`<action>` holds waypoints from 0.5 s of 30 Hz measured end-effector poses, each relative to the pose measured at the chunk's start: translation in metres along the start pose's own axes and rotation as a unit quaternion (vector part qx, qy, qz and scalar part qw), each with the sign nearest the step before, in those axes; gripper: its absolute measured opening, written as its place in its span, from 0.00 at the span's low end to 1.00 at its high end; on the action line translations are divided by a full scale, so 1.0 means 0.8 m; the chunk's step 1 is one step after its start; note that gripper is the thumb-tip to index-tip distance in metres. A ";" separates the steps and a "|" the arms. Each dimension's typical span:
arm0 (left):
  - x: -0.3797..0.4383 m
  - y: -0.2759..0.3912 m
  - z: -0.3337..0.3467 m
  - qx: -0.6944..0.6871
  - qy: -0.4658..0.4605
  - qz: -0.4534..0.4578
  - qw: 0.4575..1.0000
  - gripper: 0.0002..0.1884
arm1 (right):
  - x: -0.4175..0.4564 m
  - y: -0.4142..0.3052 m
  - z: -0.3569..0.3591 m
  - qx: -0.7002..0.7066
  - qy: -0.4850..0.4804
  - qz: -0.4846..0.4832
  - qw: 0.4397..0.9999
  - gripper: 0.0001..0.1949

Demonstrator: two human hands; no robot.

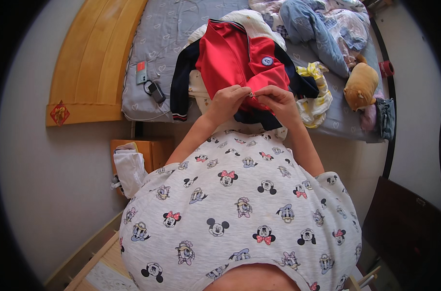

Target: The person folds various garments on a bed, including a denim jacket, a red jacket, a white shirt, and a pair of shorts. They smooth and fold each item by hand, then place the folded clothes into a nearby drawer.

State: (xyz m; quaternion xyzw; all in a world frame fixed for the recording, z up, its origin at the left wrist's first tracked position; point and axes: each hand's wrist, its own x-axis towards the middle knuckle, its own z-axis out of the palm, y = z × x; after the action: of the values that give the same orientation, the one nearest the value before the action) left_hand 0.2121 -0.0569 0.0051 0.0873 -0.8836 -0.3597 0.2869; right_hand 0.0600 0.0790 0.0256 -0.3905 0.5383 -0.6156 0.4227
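A red and navy zip jacket (224,58) lies spread on the bed, its collar pointing away from me. A round badge (267,61) sits on its right-hand chest as I see it. At the jacket's lower front edge, my left hand (228,102) pinches the fabric beside a small metal piece (251,94) that looks like the zipper slider. My right hand (278,101) pinches the opposite front edge, its fingertips almost touching the left ones. Whether the zipper halves are joined there is too small to tell. Above the hands, the jacket front hangs apart.
Across the grey bedsheet (155,25) lie a phone (141,72), a black power adapter (156,92) with a cable, yellow-and-white cloth (315,105), a plush toy (362,86) and a rumpled quilt (315,36). A wooden headboard (93,54) and nightstand (162,149) stand left.
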 end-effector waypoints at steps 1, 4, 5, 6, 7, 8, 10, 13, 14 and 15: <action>-0.001 0.001 0.000 0.006 -0.003 -0.005 1.000 0.08 | -0.002 0.001 -0.005 -0.005 -0.006 0.009 1.000 0.05; 0.003 0.011 0.000 0.002 0.012 -0.011 1.000 0.07 | -0.005 0.001 -0.012 0.003 -0.017 0.017 1.000 0.04; 0.005 0.014 0.000 -0.004 0.022 -0.012 1.000 0.07 | -0.005 0.002 -0.012 0.010 -0.019 0.017 1.000 0.04; 0.006 0.014 0.000 -0.009 0.025 -0.019 0.999 0.07 | -0.004 0.002 -0.010 0.020 0.008 0.027 0.999 0.04; 0.007 0.014 0.000 -0.014 0.027 -0.025 0.999 0.07 | -0.002 0.002 -0.005 0.029 0.035 0.036 0.998 0.04; 0.008 0.014 0.000 -0.019 0.030 -0.032 0.999 0.07 | 0.000 0.003 -0.001 0.039 0.062 0.045 0.996 0.03; 0.009 0.016 0.004 -0.032 0.034 -0.055 0.997 0.07 | 0.001 0.017 -0.001 0.025 0.065 0.026 0.997 0.03; 0.011 0.016 0.006 -0.044 0.040 -0.077 0.995 0.07 | 0.003 0.014 0.004 -0.074 0.067 -0.045 0.994 0.05; 0.012 0.017 0.006 -0.047 0.041 -0.082 0.995 0.07 | 0.003 0.010 0.007 -0.120 0.068 -0.075 0.988 0.06; 0.013 0.018 0.005 -0.052 0.040 -0.083 0.994 0.07 | 0.003 0.009 0.011 -0.133 0.076 -0.090 0.984 0.07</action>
State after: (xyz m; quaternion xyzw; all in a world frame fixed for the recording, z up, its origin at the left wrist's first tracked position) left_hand 0.2016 -0.0476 0.0174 0.1601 -0.8410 -0.4241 0.2955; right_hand 0.0684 0.0730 0.0195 -0.4422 0.6087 -0.6018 0.2678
